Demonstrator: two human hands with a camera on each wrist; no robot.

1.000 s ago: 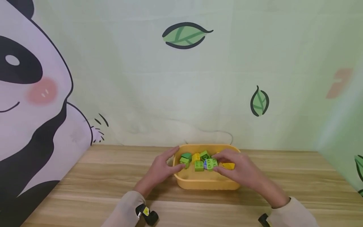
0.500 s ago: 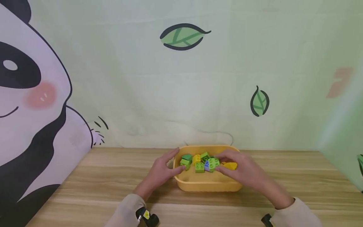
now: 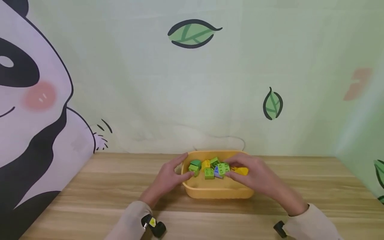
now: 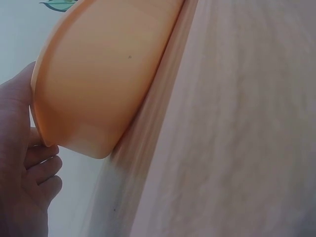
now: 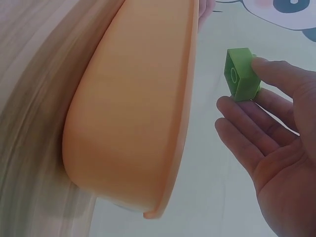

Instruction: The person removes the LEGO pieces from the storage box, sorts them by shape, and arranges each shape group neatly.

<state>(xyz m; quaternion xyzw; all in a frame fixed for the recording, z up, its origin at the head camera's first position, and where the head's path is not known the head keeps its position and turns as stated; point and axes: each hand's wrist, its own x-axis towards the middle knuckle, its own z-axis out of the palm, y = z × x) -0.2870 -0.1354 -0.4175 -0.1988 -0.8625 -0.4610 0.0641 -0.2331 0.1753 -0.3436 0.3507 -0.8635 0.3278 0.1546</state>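
Observation:
My right hand [image 3: 256, 171] pinches a light green toy building brick [image 3: 223, 168] between thumb and fingers. In the right wrist view the brick [image 5: 242, 74] is level with the tub's rim, its hollow underside facing the tub wall. An orange-yellow plastic tub [image 3: 218, 194] stands on the table below it. At the tub's left end, my left hand [image 3: 166, 176] grips the rim, thumb over the edge and fingers outside. Inside lie a light green brick [image 3: 209, 173], a yellow brick [image 3: 205, 165], a dark green piece [image 3: 196, 163] and a blue-purple piece [image 3: 216, 171], partly hidden by the held brick.
A yellow piece [image 3: 241, 171] lies at the tub's right side, partly behind the right hand. The wooden table [image 3: 120, 186] ends at a pale green wall cloth [image 3: 144, 83] printed with a panda and leaves. Both wrists wear small black cameras [image 3: 157, 228].
The head view has shifted slightly. Both hands keep their holds on the tub and the brick, with almost no movement.

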